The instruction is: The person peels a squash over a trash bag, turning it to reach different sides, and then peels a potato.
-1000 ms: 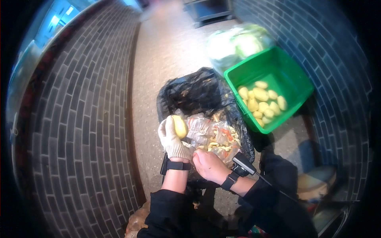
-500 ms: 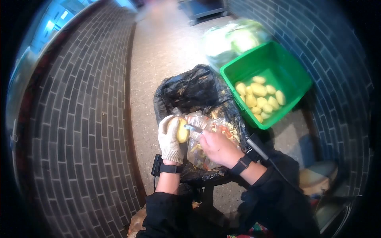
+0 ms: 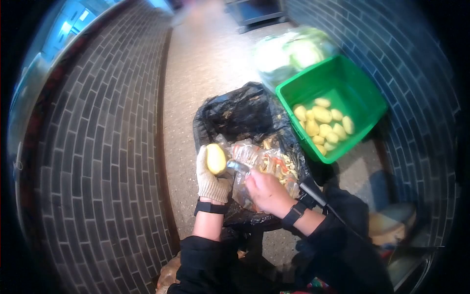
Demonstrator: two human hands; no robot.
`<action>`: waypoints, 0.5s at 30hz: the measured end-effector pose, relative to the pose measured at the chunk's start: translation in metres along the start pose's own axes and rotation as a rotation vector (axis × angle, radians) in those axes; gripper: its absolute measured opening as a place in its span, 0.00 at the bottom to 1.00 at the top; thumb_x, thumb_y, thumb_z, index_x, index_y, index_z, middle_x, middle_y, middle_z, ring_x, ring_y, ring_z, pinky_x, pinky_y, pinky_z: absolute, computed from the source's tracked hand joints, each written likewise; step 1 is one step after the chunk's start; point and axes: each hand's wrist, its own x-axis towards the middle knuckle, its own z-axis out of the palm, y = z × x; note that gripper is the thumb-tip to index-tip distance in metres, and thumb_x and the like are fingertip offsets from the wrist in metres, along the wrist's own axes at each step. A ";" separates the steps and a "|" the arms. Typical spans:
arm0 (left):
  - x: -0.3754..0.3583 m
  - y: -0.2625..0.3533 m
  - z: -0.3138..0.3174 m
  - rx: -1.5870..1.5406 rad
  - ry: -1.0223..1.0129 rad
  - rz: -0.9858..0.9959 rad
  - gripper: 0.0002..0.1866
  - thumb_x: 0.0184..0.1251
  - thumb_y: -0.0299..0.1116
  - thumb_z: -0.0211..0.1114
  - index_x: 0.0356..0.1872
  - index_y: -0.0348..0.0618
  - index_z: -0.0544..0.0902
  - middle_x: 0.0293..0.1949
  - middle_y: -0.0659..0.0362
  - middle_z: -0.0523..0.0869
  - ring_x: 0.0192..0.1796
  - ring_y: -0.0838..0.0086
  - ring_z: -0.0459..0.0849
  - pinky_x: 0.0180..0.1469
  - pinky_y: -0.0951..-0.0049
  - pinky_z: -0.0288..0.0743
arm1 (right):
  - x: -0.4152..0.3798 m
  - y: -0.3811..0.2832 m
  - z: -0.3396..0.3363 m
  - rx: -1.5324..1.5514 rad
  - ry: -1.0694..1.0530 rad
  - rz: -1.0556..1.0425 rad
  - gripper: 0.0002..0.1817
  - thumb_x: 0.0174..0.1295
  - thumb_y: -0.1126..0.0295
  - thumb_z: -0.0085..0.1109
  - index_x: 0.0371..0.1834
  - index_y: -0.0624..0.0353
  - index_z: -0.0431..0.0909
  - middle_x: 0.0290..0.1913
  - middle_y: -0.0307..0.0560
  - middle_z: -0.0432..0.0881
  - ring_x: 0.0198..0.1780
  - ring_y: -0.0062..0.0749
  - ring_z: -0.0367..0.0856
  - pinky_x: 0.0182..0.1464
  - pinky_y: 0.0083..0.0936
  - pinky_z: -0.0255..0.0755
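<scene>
My left hand (image 3: 210, 183), in a knitted off-white glove, holds a pale yellow peeled potato (image 3: 216, 159) that lies along the palm. In my bare right hand (image 3: 270, 192) is a peeler (image 3: 238, 167), its head pointing at the potato with a small gap between them. Both hands are over a bin lined with a black plastic bag (image 3: 240, 105). Inside the bag lie peelings (image 3: 281, 164) and crumpled clear plastic. Several peeled potatoes (image 3: 323, 115) rest in a green tub (image 3: 364, 95) to the right of the bin.
Behind the tub sits a clear plastic bag of cabbages (image 3: 293, 51). Brick walls (image 3: 107, 137) flank the speckled floor (image 3: 196, 63) on both sides. A dark wheeled cart (image 3: 254, 13) stands at the far end. A shoe (image 3: 389, 225) shows at lower right.
The potato has been turned in my left hand, so more of its face shows, and the gloved fingers have opened around it. The peeler has come slightly away from the potato.
</scene>
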 end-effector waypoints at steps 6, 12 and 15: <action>-0.005 -0.013 -0.001 0.243 -0.067 -0.103 0.21 0.73 0.57 0.57 0.48 0.51 0.83 0.42 0.62 0.87 0.42 0.74 0.84 0.43 0.72 0.79 | 0.010 0.018 -0.008 -0.039 0.055 -0.075 0.14 0.73 0.64 0.48 0.35 0.64 0.74 0.27 0.66 0.80 0.33 0.63 0.81 0.37 0.49 0.72; -0.003 -0.017 -0.008 0.385 -0.176 -0.041 0.19 0.75 0.53 0.59 0.49 0.50 0.81 0.39 0.64 0.85 0.37 0.77 0.82 0.37 0.77 0.74 | 0.021 0.014 -0.022 -0.116 0.070 -0.022 0.15 0.72 0.64 0.48 0.32 0.66 0.74 0.26 0.66 0.79 0.35 0.64 0.81 0.40 0.49 0.73; 0.004 -0.027 -0.016 0.483 -0.192 0.091 0.17 0.75 0.52 0.60 0.48 0.51 0.81 0.38 0.65 0.84 0.36 0.78 0.81 0.36 0.78 0.73 | 0.023 0.018 -0.023 -0.103 0.068 -0.065 0.16 0.72 0.64 0.48 0.31 0.66 0.74 0.26 0.65 0.79 0.35 0.64 0.80 0.42 0.50 0.73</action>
